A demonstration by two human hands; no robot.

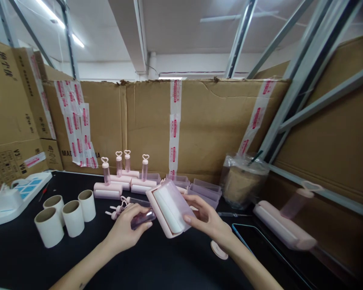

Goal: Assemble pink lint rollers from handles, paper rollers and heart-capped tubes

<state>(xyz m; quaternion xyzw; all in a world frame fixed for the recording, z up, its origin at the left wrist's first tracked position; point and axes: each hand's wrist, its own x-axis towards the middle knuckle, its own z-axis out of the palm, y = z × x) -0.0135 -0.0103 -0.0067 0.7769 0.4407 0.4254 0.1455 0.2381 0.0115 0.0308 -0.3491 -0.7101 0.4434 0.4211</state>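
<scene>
My right hand (210, 220) is closed round one end of a pink lint roller (168, 207), which is tilted and shows its white roll and translucent purple cover. In my left hand (129, 225) is a dark, translucent purple tubular handle (143, 218), gripped between thumb and fingers. Its rounded end is close to the roller's side; whether they touch I cannot tell. Behind my left hand lie heart-topped handles (116, 211), partly hidden. Several finished-looking pink lint rollers (108, 190) stand farther back with their heart-topped handles upright. Translucent purple covers (203, 194) are behind my right hand.
White cardboard tubes (73, 217) stand at the left, near a power strip (28, 197). At the right are a bagged cup (245, 183), another lint roller (284, 225) and a blue-edged tablet-like object (269, 249). A pink oval piece (219, 249) lies near my right wrist. Cardboard walls (148, 125) enclose the back.
</scene>
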